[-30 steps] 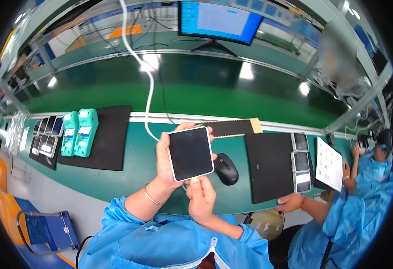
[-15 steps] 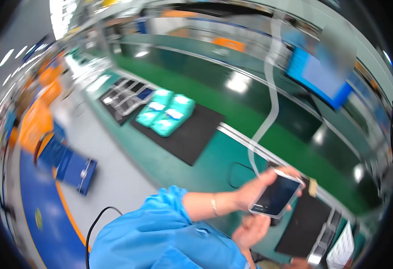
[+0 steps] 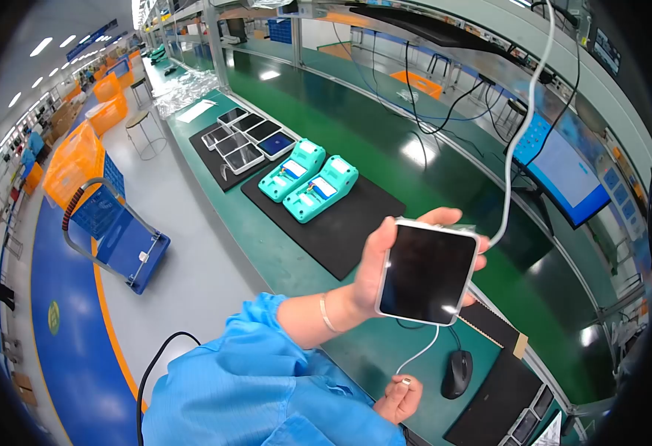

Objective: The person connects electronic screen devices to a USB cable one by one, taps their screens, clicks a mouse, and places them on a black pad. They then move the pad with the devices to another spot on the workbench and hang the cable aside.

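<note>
My left hand (image 3: 374,264) grips a square white-framed device (image 3: 427,272) with a dark screen, thumb on its left edge and fingertips round its right edge. Lower down, my right hand (image 3: 399,400) pinches the small end of a thin white cable (image 3: 420,352), apart from the device. The cable passes up behind the device. Two teal devices (image 3: 321,189) lie on a black mat (image 3: 343,239) left of my left hand. Beyond them, several flat devices (image 3: 244,158) with dark screens lie in rows on another dark mat.
A black mouse (image 3: 457,374) sits right of my right hand. Another black mat (image 3: 493,401) holds small devices at the lower right. A monitor (image 3: 561,169) stands at the right. A blue trolley (image 3: 136,253) is on the floor at left.
The view has swung left. The device has turned in my left hand. My right hand has moved down from the device's lower edge, and the cable end now shows in its fingers.
</note>
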Demonstrator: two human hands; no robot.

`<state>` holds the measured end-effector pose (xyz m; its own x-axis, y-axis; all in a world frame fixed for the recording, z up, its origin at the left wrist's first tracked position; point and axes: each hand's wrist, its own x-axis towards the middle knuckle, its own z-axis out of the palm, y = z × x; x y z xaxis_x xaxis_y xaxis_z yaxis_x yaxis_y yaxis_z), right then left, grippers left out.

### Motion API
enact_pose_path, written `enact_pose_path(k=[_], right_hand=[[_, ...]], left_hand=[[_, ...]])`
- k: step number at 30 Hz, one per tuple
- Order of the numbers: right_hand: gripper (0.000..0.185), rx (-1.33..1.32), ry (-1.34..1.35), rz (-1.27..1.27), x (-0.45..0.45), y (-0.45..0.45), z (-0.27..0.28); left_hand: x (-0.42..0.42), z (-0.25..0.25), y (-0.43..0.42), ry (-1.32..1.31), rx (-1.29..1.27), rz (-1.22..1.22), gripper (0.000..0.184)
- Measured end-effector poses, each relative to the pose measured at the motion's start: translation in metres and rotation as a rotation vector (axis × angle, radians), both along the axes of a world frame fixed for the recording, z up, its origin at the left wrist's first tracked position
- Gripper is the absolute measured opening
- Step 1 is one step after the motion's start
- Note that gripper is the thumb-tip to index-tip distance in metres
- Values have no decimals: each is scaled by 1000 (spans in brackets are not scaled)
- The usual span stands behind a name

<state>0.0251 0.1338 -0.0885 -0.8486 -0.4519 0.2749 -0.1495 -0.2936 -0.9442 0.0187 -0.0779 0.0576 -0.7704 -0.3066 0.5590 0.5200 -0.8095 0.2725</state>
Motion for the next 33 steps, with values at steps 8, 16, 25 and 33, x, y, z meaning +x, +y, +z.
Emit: enact_pose_path(k=[8, 16, 25, 33], right_hand=[[14, 112, 601, 14, -34, 4, 19], [9, 173, 825, -46, -45, 4, 16], [22, 150, 1121, -911, -56, 105, 64], [14, 182, 1078, -835, -36, 135, 64]], left_hand=[[53, -64, -102, -423, 6, 222, 67], [32, -77, -118, -752, -65, 109, 65], [-72, -63, 45, -887, -203, -470, 67], [-227, -93, 188, -942, -155, -461, 44]])
